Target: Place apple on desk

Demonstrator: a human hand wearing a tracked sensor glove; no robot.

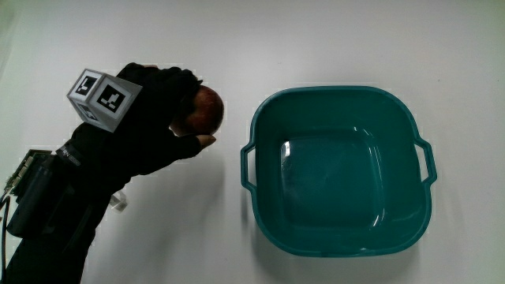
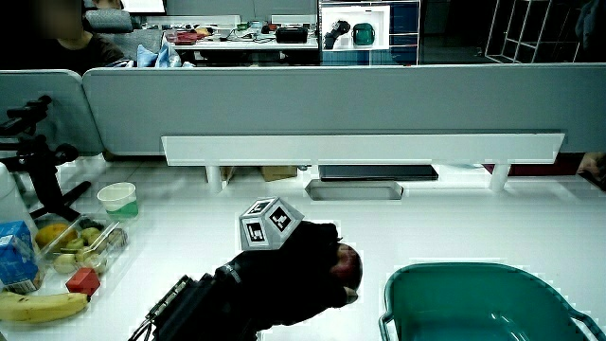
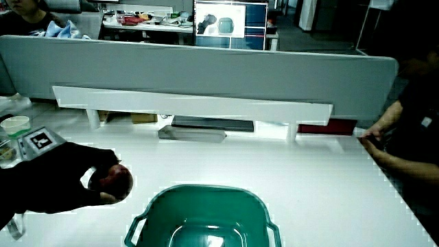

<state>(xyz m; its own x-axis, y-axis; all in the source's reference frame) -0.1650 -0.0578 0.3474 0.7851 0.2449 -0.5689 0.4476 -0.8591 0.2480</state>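
Note:
A red apple (image 1: 207, 110) is held in the gloved hand (image 1: 162, 118), whose fingers curl around it beside the teal basin (image 1: 341, 171). Whether the apple touches the white table (image 1: 237, 47) or hangs just over it cannot be told. In both side views the apple (image 2: 347, 266) (image 3: 115, 180) shows as a dark red ball wrapped by the hand (image 2: 301, 268) (image 3: 65, 177), next to the basin (image 2: 473, 303) (image 3: 202, 218). The patterned cube (image 1: 102, 96) sits on the back of the hand. The basin holds nothing.
A banana (image 2: 40, 306), a blue carton (image 2: 17, 256), a clear box of fruit (image 2: 80, 248) and a small cup (image 2: 118, 199) lie at the table's edge in a side view. A low white shelf (image 2: 360, 149) and a grey partition (image 2: 331, 99) run along the table.

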